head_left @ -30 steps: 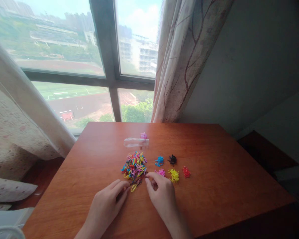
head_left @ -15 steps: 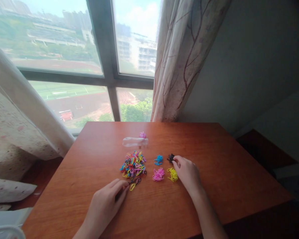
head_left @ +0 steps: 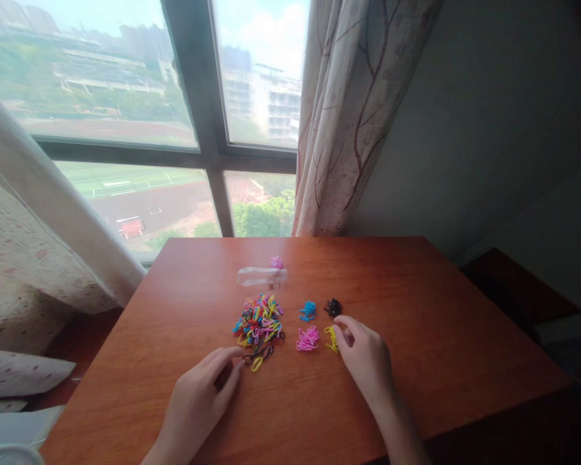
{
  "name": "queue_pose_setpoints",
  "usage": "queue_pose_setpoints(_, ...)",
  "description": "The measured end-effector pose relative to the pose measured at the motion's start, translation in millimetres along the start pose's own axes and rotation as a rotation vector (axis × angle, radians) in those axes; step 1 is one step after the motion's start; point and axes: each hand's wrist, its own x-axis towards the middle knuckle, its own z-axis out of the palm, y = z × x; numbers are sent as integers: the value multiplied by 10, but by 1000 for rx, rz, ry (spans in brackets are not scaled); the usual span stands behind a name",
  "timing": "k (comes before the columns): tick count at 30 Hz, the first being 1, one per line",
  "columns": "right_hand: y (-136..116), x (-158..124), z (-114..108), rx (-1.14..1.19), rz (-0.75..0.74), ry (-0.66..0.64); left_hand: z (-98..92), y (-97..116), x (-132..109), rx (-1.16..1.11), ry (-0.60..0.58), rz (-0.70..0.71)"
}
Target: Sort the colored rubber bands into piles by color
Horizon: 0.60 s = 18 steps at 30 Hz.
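Note:
My left hand (head_left: 203, 394) rests at the near edge of a mixed heap of small coloured rubber bands (head_left: 259, 321). Its thumb and forefinger are apart, beside a few loose dark bands (head_left: 257, 356) and one yellow band (head_left: 257, 365). Over the small yellow pile (head_left: 330, 338) is my right hand (head_left: 365, 355), covering part of it. Its thumb and forefinger tips are slightly apart with nothing visible between them, just short of the black pile (head_left: 333, 307). To the left of it lie a blue pile (head_left: 308, 310) and a pink pile (head_left: 308, 338).
A clear plastic bottle (head_left: 259, 277) lies on its side behind the heap, with a pink-purple object (head_left: 276, 262) behind its neck. The wooden table (head_left: 213, 265) stands against a window, with curtains (head_left: 339, 129) on both sides.
My right hand has drawn back from the black pile toward me and now covers more of the yellow pile. My left hand has shifted slightly left, its fingertips parting.

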Motion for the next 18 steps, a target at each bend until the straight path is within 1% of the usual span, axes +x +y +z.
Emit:
queue_pose_setpoints(3,-197,-175,59,110,-99,-30,-10,-15,4,25,16,-29)
queue_pose_setpoints(6,-393,-348,143,184,-171,-103,-8,-3,17,62,-31,-39)
queue_pose_setpoints(9,-522,-477,230,229,-186,-159,-2,20,29,93,-76,-36)
queue_pose_setpoints(11,-570,-534,279,252,-183,-177,2,22,24,100,-81,-34)
queue_pose_setpoints(15,-636,-623,361,276,-186,-192,11,-7,0,67,-12,-19)
queue_pose_setpoints(18,-682,-686,419,246,-216,-197,23,25,56,20,29,3)
